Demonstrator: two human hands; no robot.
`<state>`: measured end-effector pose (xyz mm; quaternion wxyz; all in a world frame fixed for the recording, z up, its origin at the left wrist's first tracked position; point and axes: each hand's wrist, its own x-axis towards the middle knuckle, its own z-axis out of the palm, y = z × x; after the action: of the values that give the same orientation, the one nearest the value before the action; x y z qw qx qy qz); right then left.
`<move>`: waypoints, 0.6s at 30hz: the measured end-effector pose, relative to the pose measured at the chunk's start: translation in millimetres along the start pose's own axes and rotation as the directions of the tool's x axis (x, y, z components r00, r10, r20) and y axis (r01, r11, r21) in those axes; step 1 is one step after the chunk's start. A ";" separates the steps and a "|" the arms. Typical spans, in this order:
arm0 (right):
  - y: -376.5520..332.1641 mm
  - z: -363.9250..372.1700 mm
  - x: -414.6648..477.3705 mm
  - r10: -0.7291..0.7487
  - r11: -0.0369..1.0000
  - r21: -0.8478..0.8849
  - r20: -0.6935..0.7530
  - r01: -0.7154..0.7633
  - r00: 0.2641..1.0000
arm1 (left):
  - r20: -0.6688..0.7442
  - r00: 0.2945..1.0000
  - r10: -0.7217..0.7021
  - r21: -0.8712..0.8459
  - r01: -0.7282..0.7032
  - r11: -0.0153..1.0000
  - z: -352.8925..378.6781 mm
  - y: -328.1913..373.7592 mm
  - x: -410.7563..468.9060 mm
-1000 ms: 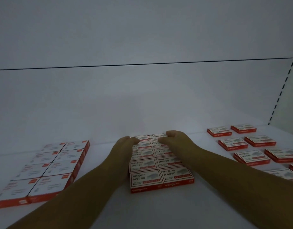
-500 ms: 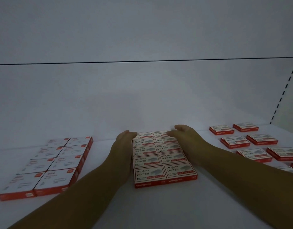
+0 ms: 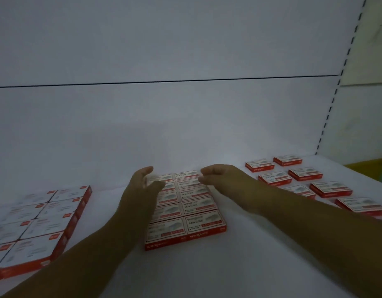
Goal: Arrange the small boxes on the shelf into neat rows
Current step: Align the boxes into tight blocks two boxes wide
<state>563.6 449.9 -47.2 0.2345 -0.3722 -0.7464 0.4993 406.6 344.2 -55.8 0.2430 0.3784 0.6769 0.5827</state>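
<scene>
A block of small red-and-white staple boxes [image 3: 194,203] lies in two tight columns at the middle of the white shelf [image 3: 228,265]. My left hand [image 3: 142,186] hovers over the block's far left corner, fingers curved and apart, thumb near the second box. My right hand [image 3: 218,175] hovers at the block's far right corner, fingers loosely curled, holding nothing. Both forearms reach in from the bottom and hide part of the left column.
A second tidy block of boxes [image 3: 39,222] sits at the left. Loosely spaced boxes [image 3: 304,175] stand in two columns at the right. The shelf's back wall [image 3: 185,125] rises behind; a slotted upright [image 3: 334,97] marks the right end.
Both hands have lifted off the far end of the middle block and spread slightly apart. The view has shifted, so the boxes sit a little further right.
</scene>
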 end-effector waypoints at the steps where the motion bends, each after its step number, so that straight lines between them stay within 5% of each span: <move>1: -0.6 -18.8 -9.8 -0.043 0.993 -0.105 0.008 0.044 0.999 | 0.022 0.997 0.073 0.059 -0.074 0.996 1.2 5.8 -5.5; 5: 6.6 -106.9 -66.2 -0.124 0.883 -0.454 0.016 0.118 0.992 | 0.336 0.877 0.344 0.098 -0.396 0.913 28.9 31.0 -36.5; 9: 32.1 -177.6 -118.0 -0.045 0.741 -0.671 -0.024 0.017 0.999 | 0.674 0.646 0.359 0.258 -0.661 0.705 103.0 49.1 -69.4; 14: 78.6 -225.9 -166.8 0.059 0.622 -0.774 -0.105 -0.118 0.993 | 0.773 0.549 0.317 0.278 -0.743 0.608 188.6 38.8 -84.5; 18: 109.1 -233.5 -181.8 0.052 0.663 -0.729 -0.183 -0.171 0.982 | 0.769 0.546 0.331 0.297 -0.765 0.571 217.1 22.0 -83.1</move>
<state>878.6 464.1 -52.2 0.0863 -0.5158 -0.8411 0.1378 628.3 410.3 -87.8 0.1124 0.8116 0.5320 0.2138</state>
